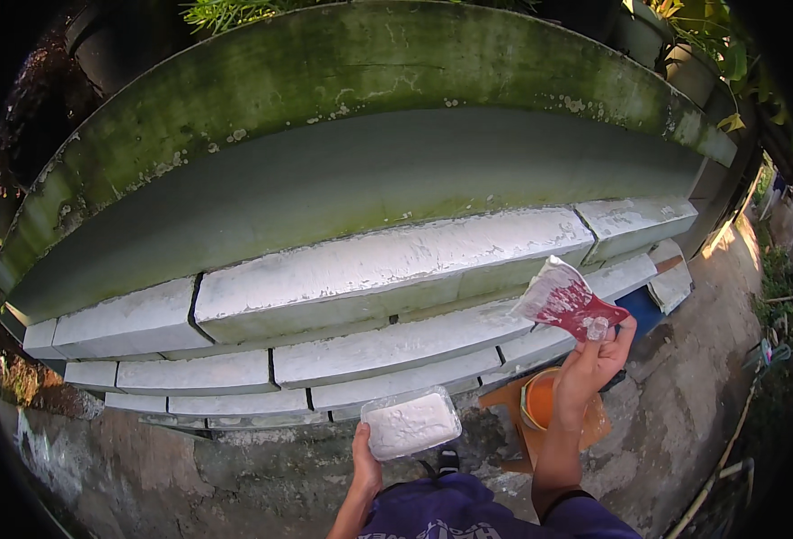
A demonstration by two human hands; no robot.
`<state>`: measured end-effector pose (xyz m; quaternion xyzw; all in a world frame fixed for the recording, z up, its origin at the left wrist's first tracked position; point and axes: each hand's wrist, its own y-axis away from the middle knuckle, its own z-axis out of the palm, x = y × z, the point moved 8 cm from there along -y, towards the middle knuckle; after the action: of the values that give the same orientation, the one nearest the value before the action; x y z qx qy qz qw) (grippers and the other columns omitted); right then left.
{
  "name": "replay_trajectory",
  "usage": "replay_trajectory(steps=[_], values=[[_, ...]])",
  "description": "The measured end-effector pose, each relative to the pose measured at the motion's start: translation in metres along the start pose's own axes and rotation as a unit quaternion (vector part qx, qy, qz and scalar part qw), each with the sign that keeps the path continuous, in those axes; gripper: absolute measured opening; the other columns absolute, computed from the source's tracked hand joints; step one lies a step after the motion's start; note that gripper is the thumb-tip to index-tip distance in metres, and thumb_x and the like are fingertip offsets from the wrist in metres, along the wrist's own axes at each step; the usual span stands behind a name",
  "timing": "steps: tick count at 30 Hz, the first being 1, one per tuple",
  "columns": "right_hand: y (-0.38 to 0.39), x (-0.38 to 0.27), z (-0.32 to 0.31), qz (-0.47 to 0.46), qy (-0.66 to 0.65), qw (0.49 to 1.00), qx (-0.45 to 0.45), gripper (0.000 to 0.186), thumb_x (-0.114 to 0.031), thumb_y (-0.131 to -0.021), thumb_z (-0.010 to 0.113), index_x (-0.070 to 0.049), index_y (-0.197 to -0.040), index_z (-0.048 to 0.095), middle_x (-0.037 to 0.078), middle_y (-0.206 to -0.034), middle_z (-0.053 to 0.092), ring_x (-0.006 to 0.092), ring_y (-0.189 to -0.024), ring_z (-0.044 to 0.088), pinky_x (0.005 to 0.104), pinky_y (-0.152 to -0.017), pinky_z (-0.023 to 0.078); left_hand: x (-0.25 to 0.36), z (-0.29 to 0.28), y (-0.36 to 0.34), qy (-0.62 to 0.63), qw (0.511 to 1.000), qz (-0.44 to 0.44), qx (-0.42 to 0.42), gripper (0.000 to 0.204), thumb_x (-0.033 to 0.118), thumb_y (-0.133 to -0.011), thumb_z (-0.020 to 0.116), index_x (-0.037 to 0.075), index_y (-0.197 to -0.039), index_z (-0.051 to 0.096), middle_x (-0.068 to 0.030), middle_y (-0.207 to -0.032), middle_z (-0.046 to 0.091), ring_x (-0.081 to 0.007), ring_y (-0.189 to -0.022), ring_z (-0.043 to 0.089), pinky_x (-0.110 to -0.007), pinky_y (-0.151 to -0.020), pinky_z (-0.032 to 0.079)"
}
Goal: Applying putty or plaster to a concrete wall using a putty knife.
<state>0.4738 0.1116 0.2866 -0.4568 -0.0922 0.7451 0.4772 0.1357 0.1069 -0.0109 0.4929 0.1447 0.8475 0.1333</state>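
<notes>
My left hand (366, 463) grips one side of a clear plastic tub (419, 451), held level in front of my body. White paste (409, 422) with a rough surface fills the tub. My right hand (591, 361) is raised at the right and pinches a wide red putty scraper (560, 304). Its blade points up and to the left, smeared with white paste along the edge and face. Beyond both hands runs a stepped row of white-coated ledge blocks (396, 265), with dark gaps between them. The scraper appears in front of the ledge; whether it touches is hard to tell.
An orange bucket (526, 409) stands on a brown wooden stool (597, 429) below my right forearm. A blue object (637, 311) and a whitish sheet (671, 286) lie at the ledge's right end. A mossy wall (369, 67) rises behind. A pole (718, 454) lies at the right.
</notes>
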Motion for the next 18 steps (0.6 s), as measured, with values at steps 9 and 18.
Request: replay_trajectory(steps=[9,18], values=[[-0.015,0.005,0.154,-0.449,0.496,0.657,-0.347,0.027,0.004,-0.077,0.067,-0.003,-0.103,0.067,0.010,-0.101,0.073,0.0304,-0.095,0.069,0.0445,-0.088,0.052,0.001,-0.003,0.012,0.025,0.999,0.010,0.025,0.065,0.054,-0.104,0.041,0.003,-0.143,0.051,-0.0110,-0.140,0.060,-0.0262,-0.132,0.054,-0.041,-0.115,0.035],[-0.015,-0.014,0.114,-0.434,0.527,0.671,-0.289,0.026,0.003,-0.078,0.067,-0.004,-0.102,0.068,0.010,-0.097,0.073,0.0292,-0.098,0.069,0.0464,-0.091,0.050,0.002,-0.025,0.014,0.045,0.997,0.021,0.055,0.063,0.052,-0.105,0.040,0.004,-0.143,0.051,-0.0110,-0.139,0.061,-0.0264,-0.131,0.055,-0.042,-0.113,0.038]])
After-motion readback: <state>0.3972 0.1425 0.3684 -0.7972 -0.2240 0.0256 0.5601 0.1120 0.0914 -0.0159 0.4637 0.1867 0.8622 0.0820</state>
